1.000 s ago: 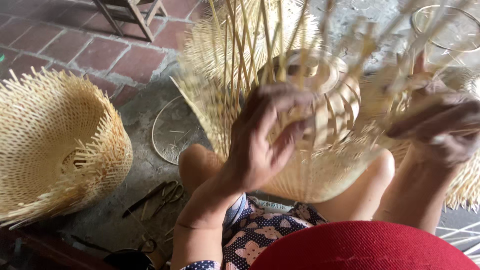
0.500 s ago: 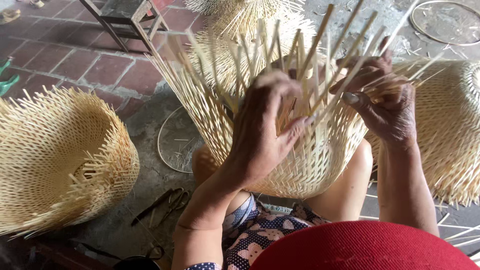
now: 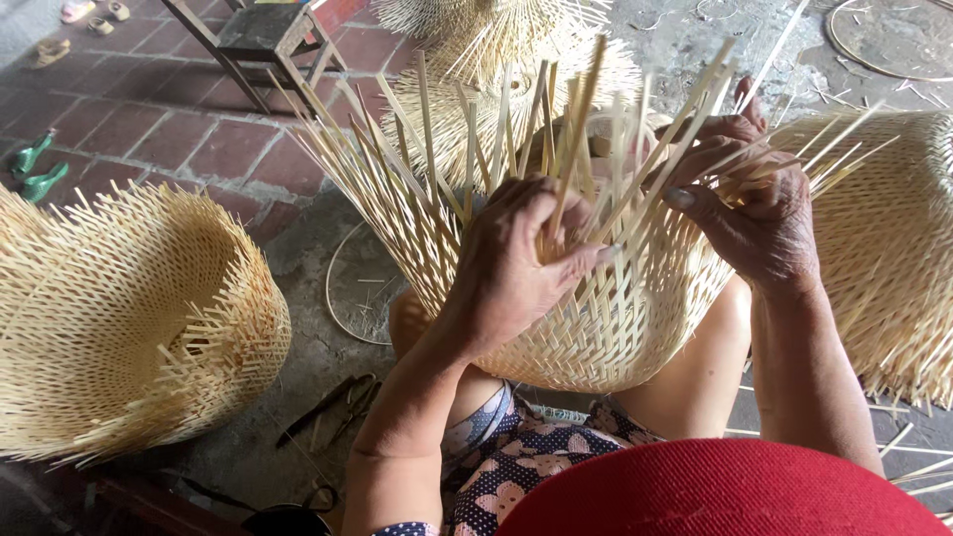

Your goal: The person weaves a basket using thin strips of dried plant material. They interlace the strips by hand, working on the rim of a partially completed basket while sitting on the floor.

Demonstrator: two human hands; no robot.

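A half-woven bamboo basket [image 3: 586, 328] rests on my knees, its loose pale strips sticking up and fanning outward. My left hand [image 3: 521, 268] lies on the near side of the weave, thumb and fingers pinching upright strips [image 3: 571, 169]. My right hand [image 3: 745, 199] is at the right rim, fingers closed around a bundle of strips that slant up to the right. The two hands are about a hand's width apart across the basket's mouth.
A finished-looking woven basket [image 3: 119, 318] lies on its side at the left, another [image 3: 884, 248] at the right. More bamboo work [image 3: 496, 60] and a wooden stool [image 3: 268, 40] stand behind. A thin hoop [image 3: 342, 298] and dark shears [image 3: 333, 402] lie on the ground. Green sandals [image 3: 35, 169] sit far left.
The view has tilted and steadied. The basket has turned in my lap, and my right hand has come in from the right onto the strips at the rim.
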